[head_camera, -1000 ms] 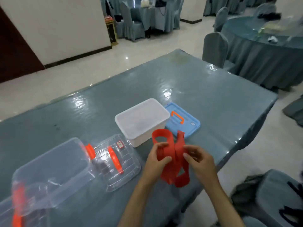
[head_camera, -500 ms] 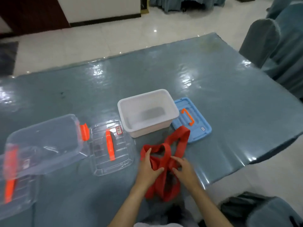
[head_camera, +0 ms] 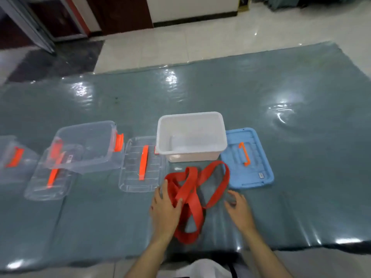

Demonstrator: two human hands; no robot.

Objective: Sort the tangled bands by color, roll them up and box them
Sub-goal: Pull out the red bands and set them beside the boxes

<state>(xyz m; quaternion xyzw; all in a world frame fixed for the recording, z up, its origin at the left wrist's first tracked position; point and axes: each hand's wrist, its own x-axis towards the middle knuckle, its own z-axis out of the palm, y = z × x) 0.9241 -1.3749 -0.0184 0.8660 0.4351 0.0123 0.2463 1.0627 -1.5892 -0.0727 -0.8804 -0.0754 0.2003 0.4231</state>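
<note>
Red band (head_camera: 192, 194) is spread tangled on the table (head_camera: 281, 137) before the white box (head_camera: 191, 135), pinched by the left hand (head_camera: 165, 207); the right hand (head_camera: 237, 205) hovers relaxed. Limp, light webbing is best taken at one loop.

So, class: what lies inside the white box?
The white box shows only its bare pale floor and walls; no band is in it. The red band lies on the table in front. Nothing covers the inside.
</note>
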